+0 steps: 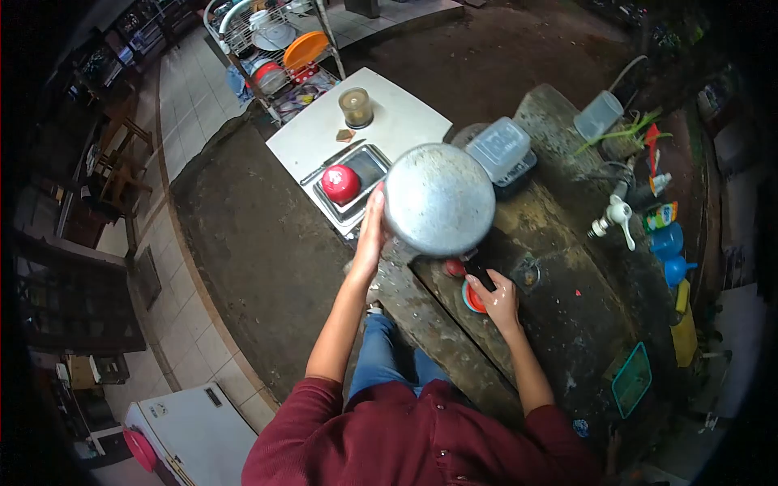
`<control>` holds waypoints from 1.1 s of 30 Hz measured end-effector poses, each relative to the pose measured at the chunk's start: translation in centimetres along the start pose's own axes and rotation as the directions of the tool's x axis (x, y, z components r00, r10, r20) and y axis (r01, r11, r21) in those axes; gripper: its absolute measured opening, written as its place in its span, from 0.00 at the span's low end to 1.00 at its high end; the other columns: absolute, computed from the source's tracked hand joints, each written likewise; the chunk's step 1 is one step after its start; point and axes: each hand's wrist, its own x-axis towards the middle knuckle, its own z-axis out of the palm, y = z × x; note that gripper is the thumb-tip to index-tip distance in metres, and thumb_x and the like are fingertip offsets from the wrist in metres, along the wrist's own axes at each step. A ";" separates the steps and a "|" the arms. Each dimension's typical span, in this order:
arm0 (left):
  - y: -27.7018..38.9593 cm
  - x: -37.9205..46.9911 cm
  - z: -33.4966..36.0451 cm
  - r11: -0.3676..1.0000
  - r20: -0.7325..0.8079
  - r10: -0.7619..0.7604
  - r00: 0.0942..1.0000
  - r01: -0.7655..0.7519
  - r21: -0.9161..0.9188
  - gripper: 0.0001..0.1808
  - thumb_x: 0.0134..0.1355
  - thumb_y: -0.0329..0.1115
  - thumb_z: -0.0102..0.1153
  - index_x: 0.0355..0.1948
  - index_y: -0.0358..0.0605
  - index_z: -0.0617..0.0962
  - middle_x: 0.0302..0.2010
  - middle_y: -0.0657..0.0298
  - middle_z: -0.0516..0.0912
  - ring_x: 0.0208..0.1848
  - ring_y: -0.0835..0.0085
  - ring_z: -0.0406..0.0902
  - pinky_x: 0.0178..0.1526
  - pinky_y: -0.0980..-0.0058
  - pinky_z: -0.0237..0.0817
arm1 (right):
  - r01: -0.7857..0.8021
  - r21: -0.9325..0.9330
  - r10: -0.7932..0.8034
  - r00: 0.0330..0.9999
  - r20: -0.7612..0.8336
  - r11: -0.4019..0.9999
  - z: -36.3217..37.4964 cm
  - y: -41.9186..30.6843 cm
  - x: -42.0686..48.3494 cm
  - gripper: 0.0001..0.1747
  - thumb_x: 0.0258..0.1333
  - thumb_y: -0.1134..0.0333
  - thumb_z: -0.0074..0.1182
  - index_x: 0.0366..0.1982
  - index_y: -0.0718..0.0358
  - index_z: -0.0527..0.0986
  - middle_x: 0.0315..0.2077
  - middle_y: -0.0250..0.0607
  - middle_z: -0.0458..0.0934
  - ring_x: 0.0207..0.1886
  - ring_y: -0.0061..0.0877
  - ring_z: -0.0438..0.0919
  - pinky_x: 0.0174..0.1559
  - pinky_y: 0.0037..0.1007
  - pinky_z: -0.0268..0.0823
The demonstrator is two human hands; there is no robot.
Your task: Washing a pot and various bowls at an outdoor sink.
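A metal pot (440, 197) with a scuffed, rounded base is held up in front of me, its bottom turned towards my view. My left hand (372, 234) grips its left side, fingers along the wall. My right hand (498, 299) is closed around the black handle (480, 273) at the pot's lower right, and a little white foam shows on that hand. Below the handle, an orange-red round item with a blue rim (473, 297) lies in the stone sink basin (565, 316). A small red object (453, 267) is partly hidden beside the handle. The pot's inside is out of sight.
A white table (401, 100) bears a metal tray (372, 159) with a red round object (341, 184), and a clear jar (355, 108). Plastic containers (501, 146) sit behind the pot. A white tap (617, 215) juts over the basin at right. A dish rack (279, 61) stands beyond.
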 end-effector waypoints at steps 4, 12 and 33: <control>4.2 7.3 -5.0 0.980 -0.153 -0.077 0.985 0.104 0.172 0.34 0.56 0.58 0.34 0.55 0.43 0.59 0.54 0.57 0.62 0.54 0.72 0.60 0.51 0.75 0.52 | -0.075 0.361 0.052 0.996 0.074 0.929 6.5 -2.8 6.6 0.14 0.45 0.60 0.54 0.19 0.65 0.70 0.10 0.33 0.62 0.15 0.15 0.60 0.19 0.22 0.54; 3.1 23.8 -13.8 0.868 0.015 0.251 0.968 -0.232 0.439 0.34 0.56 0.57 0.32 0.54 0.41 0.60 0.53 0.56 0.63 0.55 0.65 0.58 0.53 0.68 0.48 | -0.126 0.362 0.177 0.978 -0.110 0.923 20.2 -7.7 22.0 0.20 0.45 0.53 0.51 0.16 0.64 0.68 0.10 0.32 0.67 0.14 0.22 0.65 0.19 0.25 0.56; -23.3 28.2 -18.4 0.786 0.080 -0.014 0.997 -0.039 0.618 0.18 0.54 0.28 0.40 0.47 0.35 0.65 0.41 0.46 0.71 0.43 0.58 0.69 0.48 0.71 0.58 | -0.577 0.100 0.562 0.717 -0.412 0.810 32.4 4.0 37.3 0.27 0.44 0.43 0.43 0.20 0.63 0.73 0.18 0.45 0.74 0.27 0.40 0.74 0.30 0.37 0.63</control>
